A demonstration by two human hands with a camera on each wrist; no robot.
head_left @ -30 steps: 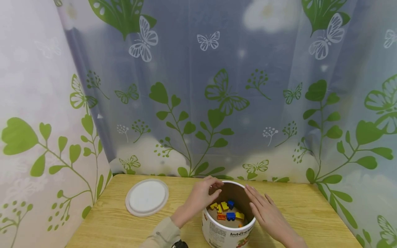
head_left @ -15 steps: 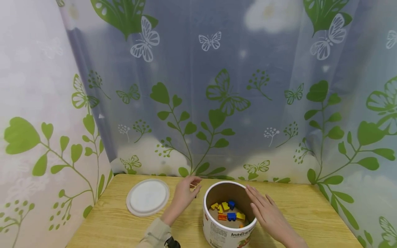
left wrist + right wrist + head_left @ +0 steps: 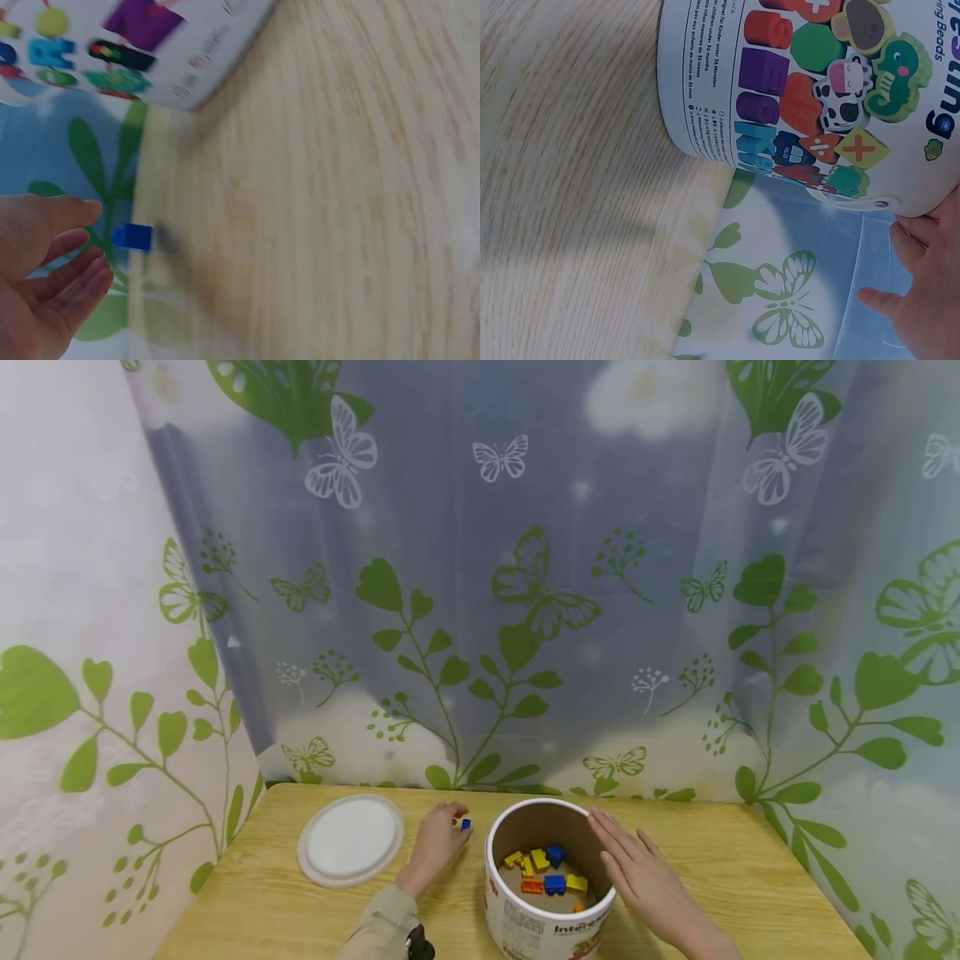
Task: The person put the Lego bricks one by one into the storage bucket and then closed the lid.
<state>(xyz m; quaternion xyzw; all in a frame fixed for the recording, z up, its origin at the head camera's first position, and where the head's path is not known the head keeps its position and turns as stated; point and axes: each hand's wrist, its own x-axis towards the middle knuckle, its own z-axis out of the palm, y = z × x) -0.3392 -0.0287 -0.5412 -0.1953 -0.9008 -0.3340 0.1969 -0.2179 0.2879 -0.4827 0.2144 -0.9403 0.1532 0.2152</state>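
Looking down at the wooden counter in the lower part of the head view, there's a round white tub sitting bottom centre, open at the top, with a bunch of small yellow, blue and orange blocks lying on its floor. The left hand is just left of the tub, resting low over the counter with the fingers loosely curved, and a tiny blue block sits right at the fingertips. From the left wrist view that same blue block shows in the lower left, just off the tips of the fingers, with the hand spread and relaxed rather than pinching it; the shot is blurry, so I can't tell if a fingertip is actually touching it. The right hand lies flat with straight fingers against the right side of the tub's rim, and the right wrist view shows the fingers laid on the tub's printed wall in the lower right corner. A white lid lies flat on the counter further left, well apart from the tub. A leaf and butterfly curtain fills the upper frame.
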